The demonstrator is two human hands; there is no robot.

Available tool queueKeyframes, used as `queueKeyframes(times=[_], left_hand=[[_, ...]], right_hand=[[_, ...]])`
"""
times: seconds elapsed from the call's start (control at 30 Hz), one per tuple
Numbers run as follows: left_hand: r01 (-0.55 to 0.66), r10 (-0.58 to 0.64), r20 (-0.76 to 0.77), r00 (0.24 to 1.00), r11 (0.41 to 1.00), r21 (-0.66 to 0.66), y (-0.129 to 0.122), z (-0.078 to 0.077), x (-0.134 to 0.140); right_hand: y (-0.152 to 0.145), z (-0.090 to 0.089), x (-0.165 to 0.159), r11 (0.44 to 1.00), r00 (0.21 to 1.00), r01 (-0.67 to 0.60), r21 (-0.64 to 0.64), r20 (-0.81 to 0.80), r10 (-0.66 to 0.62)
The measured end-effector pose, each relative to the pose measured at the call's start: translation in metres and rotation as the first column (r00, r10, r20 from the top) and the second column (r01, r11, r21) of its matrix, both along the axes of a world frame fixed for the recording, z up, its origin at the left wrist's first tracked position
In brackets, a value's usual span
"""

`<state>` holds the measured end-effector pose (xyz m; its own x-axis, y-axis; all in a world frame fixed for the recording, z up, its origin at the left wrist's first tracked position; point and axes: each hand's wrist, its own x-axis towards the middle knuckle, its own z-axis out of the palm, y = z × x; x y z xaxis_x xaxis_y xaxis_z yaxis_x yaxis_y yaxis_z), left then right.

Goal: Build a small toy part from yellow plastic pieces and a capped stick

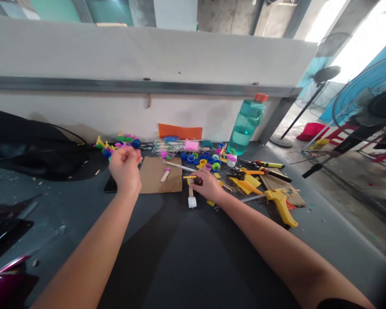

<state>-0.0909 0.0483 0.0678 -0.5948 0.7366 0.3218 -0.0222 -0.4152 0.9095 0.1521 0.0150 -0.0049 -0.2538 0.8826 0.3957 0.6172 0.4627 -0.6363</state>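
Observation:
My left hand (125,169) is raised over the left edge of a piece of brown cardboard (148,182), its fingers curled together; anything inside them is hidden. At the cardboard's right side, my right hand (209,185) has its fingers closed on a small wooden stick piece (191,191) with a yellow strip (189,177) across its top. A white bottle cap (192,202) sits at the near end of that piece. On the cardboard lie short sticks (164,175) with a pink bit at one end.
Colourful bottle caps (191,159) are scattered behind my right hand. A teal water bottle (242,128) stands against the partition. To the right are pliers (273,173) and a yellow glue gun (279,204). A black bag (28,146) lies at left; a fan (373,103) stands off the table.

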Motion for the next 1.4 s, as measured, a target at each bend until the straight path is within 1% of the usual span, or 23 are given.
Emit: queueKeyframes(times=[0.03,0.07,0.1,0.13,0.17,0.23,0.3,0.33,0.4,0.47,0.63,0.73,0.97,1.17,1.4], left_hand=[[0.005,-0.005,-0.034,0.999,1.0,-0.009,0.0,-0.004,0.001],[0.015,-0.018,-0.102,0.995,0.999,-0.036,0.0,-0.008,0.003],[0.047,-0.057,-0.151,0.987,0.996,-0.071,-0.002,-0.012,0.007],[0.113,-0.133,-0.201,0.971,0.988,-0.11,-0.004,-0.016,0.013],[0.197,-0.232,-0.26,0.937,0.968,-0.154,-0.007,-0.02,0.019],[0.339,-0.416,-0.381,0.825,0.906,-0.255,-0.013,-0.028,0.032],[0.455,-0.573,-0.466,0.675,0.82,-0.348,-0.02,-0.036,0.044],[0.474,-0.603,-0.492,0.628,0.798,-0.372,-0.023,-0.039,0.048],[0.492,-0.638,-0.505,0.582,0.77,-0.406,-0.029,-0.046,0.054],[0.506,-0.637,-0.522,0.567,0.77,-0.39,-0.033,-0.052,0.058],[0.465,-0.558,-0.569,0.604,0.826,-0.317,-0.038,-0.059,0.064],[0.447,-0.533,-0.588,0.609,0.843,-0.301,-0.039,-0.062,0.064],[0.445,-0.51,-0.613,0.603,0.853,-0.271,-0.037,-0.068,0.064],[0.46,-0.528,-0.584,0.616,0.844,-0.277,-0.035,-0.068,0.064],[0.436,-0.48,-0.66,0.578,0.865,-0.247,-0.035,-0.066,0.063]], right_hand=[[0.0,0.0,0.0,1.0,1.0,0.003,-0.001,0.001,-0.003],[0.0,0.0,0.0,1.0,1.0,0.004,-0.004,0.004,-0.004],[0.0,0.0,0.0,1.0,1.0,0.005,-0.007,0.006,-0.005],[0.001,-0.001,0.0,1.0,1.0,0.005,-0.009,0.007,-0.005],[0.001,-0.001,0.0,1.0,1.0,0.005,-0.012,0.009,-0.005],[0.001,-0.001,0.0,1.0,1.0,0.007,-0.016,0.009,-0.007],[0.002,-0.002,0.0,1.0,1.0,0.01,-0.012,0.008,-0.01],[0.002,-0.002,0.0,1.0,1.0,0.007,-0.007,0.002,-0.007],[0.002,-0.003,0.0,1.0,1.0,-0.01,0.01,-0.012,0.01],[0.002,-0.003,0.0,0.999,0.999,-0.027,0.021,-0.021,0.027],[0.002,-0.001,0.001,0.999,0.999,-0.03,0.02,-0.018,0.03],[0.001,0.0,0.0,0.999,0.999,-0.033,0.027,-0.016,0.034],[0.0,0.002,-0.002,0.999,0.996,-0.023,0.042,-0.084,0.026],[0.001,0.002,-0.004,1.0,0.991,-0.019,0.004,-0.13,0.019],[0.002,0.001,-0.004,0.999,0.991,0.016,-0.036,-0.13,-0.021]])
